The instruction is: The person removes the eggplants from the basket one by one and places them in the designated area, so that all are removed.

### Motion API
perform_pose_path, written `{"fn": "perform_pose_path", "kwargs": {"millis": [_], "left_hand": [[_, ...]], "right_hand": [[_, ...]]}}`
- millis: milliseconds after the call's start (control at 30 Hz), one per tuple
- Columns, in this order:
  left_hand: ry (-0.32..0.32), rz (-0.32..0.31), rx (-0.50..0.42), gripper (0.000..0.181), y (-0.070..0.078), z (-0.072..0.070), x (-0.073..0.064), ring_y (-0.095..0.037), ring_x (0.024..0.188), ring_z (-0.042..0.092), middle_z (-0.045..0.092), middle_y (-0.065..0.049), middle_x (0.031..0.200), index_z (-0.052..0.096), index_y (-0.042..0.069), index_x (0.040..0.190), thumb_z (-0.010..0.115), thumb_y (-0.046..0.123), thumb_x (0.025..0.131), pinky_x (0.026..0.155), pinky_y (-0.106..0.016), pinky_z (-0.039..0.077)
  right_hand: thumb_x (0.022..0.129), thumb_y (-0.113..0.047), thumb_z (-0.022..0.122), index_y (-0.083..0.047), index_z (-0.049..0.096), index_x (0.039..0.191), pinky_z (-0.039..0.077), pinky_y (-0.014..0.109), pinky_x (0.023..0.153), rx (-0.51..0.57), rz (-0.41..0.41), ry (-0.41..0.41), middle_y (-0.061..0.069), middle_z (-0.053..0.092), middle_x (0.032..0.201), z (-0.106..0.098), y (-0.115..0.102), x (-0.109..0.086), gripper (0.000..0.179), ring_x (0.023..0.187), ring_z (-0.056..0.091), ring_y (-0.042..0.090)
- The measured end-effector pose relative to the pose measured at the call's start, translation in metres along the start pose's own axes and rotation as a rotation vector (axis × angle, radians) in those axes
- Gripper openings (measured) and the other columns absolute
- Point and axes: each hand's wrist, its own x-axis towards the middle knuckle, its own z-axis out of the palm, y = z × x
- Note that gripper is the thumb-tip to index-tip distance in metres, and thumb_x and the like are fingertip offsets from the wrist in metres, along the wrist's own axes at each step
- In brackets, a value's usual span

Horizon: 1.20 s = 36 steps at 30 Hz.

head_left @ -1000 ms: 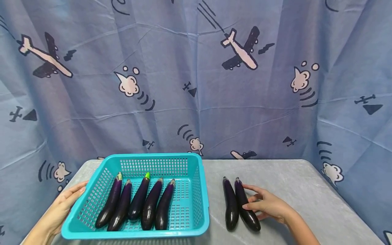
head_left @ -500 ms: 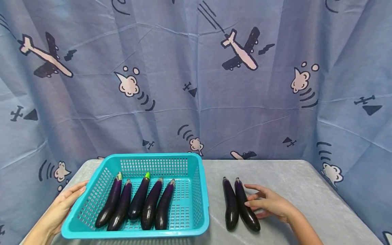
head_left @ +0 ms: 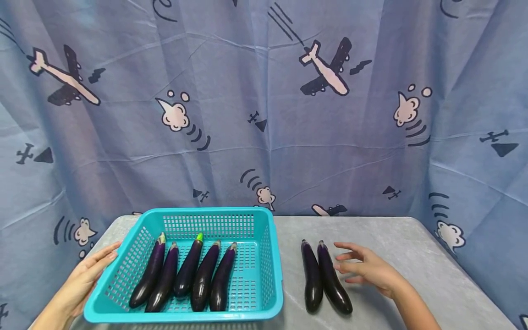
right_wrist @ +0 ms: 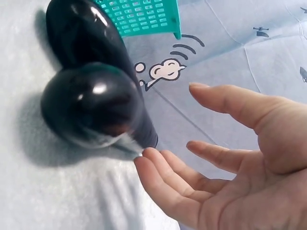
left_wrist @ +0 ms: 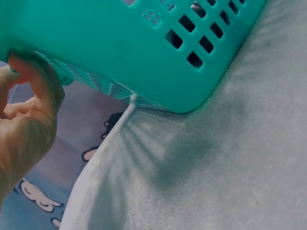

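Note:
A turquoise plastic basket (head_left: 275,275) sits on the left part of the table, and several dark purple eggplants (head_left: 202,277) lie side by side in it. My left hand (head_left: 84,277) holds the basket by its left rim; the left wrist view shows the fingers (left_wrist: 36,79) curled at the rim. Two more eggplants lie on the table right of the basket: a left one (head_left: 312,279) and a right one (head_left: 333,282), close together. Just right of the latter is my right hand (head_left: 369,269), fingers spread and holding nothing. In the right wrist view, its fingertips are near the eggplant's side.
The grey table (head_left: 396,247) has rounded far corners. Behind it hangs a blue curtain (head_left: 231,105) printed with planes and clouds. The basket's raised right wall (head_left: 270,256) stands between the loose eggplants and those inside.
My right hand has loosened from the right loose eggplant and drawn slightly away to the right, its fingers opening. The left hand, basket and eggplants have stayed in place.

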Motion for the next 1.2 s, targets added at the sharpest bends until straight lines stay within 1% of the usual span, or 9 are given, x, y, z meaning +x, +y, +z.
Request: {"fn": "perform_pose_path", "kwargs": {"millis": [67,133,267,400,533,633,833,1000,1200], "left_hand": [[0.023,0.008,0.01,0.052,0.0,0.001,0.0,-0.016,0.109,0.074,0.073,0.009,0.126,0.068,0.041,0.133,0.027,0.013,0.118,0.084,-0.041,0.065],[0.027,0.011,0.007,0.052,0.0,0.001,0.0,-0.015,0.109,0.074,0.072,0.01,0.127,0.067,0.041,0.135,0.027,0.013,0.118,0.084,-0.041,0.065],[-0.04,0.017,-0.047,0.054,-0.001,0.0,0.001,-0.018,0.113,0.073,0.071,0.008,0.131,0.065,0.039,0.139,0.025,0.009,0.117,0.087,-0.043,0.065],[-0.116,0.022,-0.106,0.057,-0.003,-0.002,0.002,-0.022,0.116,0.073,0.07,0.004,0.135,0.063,0.037,0.143,0.023,0.006,0.116,0.09,-0.046,0.063],[-0.173,0.036,-0.139,0.059,-0.004,-0.004,0.001,-0.024,0.119,0.072,0.069,0.002,0.138,0.061,0.034,0.147,0.02,0.005,0.116,0.092,-0.047,0.062],[-0.201,0.04,-0.153,0.059,-0.005,-0.004,0.001,-0.025,0.12,0.071,0.068,0.001,0.14,0.059,0.033,0.149,0.019,0.005,0.116,0.094,-0.048,0.061],[-0.189,0.038,-0.132,0.057,-0.006,-0.003,0.002,-0.025,0.121,0.071,0.069,0.002,0.14,0.059,0.034,0.148,0.022,0.006,0.116,0.094,-0.049,0.061],[-0.18,0.05,-0.13,0.058,-0.006,-0.004,0.003,-0.025,0.12,0.071,0.069,0.002,0.139,0.06,0.034,0.148,0.021,0.005,0.116,0.093,-0.049,0.061],[-0.196,0.064,-0.141,0.059,-0.008,-0.005,0.001,-0.026,0.12,0.071,0.069,0.0,0.14,0.059,0.032,0.149,0.019,0.004,0.115,0.093,-0.05,0.061]], "right_hand": [[0.104,-0.013,0.067,0.011,0.024,0.161,0.061,0.053,0.094,-0.02,-0.005,0.026,0.042,0.043,0.146,0.002,-0.003,0.0,0.076,0.116,0.069,0.032],[0.103,-0.013,0.068,0.01,0.026,0.162,0.061,0.052,0.094,-0.043,-0.002,0.055,0.041,0.044,0.147,0.004,-0.007,0.001,0.075,0.117,0.068,0.033],[0.102,-0.014,0.071,0.009,0.029,0.161,0.062,0.051,0.093,-0.084,-0.006,0.098,0.04,0.046,0.147,0.007,-0.014,0.002,0.076,0.118,0.068,0.033],[0.101,-0.016,0.074,0.007,0.032,0.161,0.062,0.049,0.093,-0.117,-0.017,0.118,0.038,0.047,0.148,0.011,-0.024,0.004,0.077,0.12,0.066,0.033],[0.101,-0.018,0.074,0.005,0.035,0.161,0.062,0.048,0.093,-0.144,-0.045,0.124,0.036,0.048,0.15,0.017,-0.035,0.006,0.075,0.124,0.064,0.036],[0.101,-0.019,0.073,0.004,0.036,0.161,0.061,0.048,0.094,-0.15,-0.07,0.115,0.035,0.048,0.151,0.023,-0.044,0.008,0.074,0.127,0.062,0.038],[0.101,-0.019,0.072,0.003,0.037,0.16,0.061,0.047,0.095,-0.164,-0.108,0.094,0.034,0.05,0.149,0.033,-0.062,0.013,0.072,0.126,0.063,0.039],[0.101,-0.018,0.073,0.002,0.039,0.16,0.061,0.048,0.096,-0.177,-0.134,0.087,0.032,0.051,0.149,0.041,-0.075,0.018,0.071,0.127,0.061,0.041],[0.101,-0.02,0.074,0.001,0.04,0.16,0.06,0.051,0.097,-0.186,-0.171,0.069,0.032,0.048,0.152,0.05,-0.09,0.024,0.072,0.126,0.061,0.041]]}}
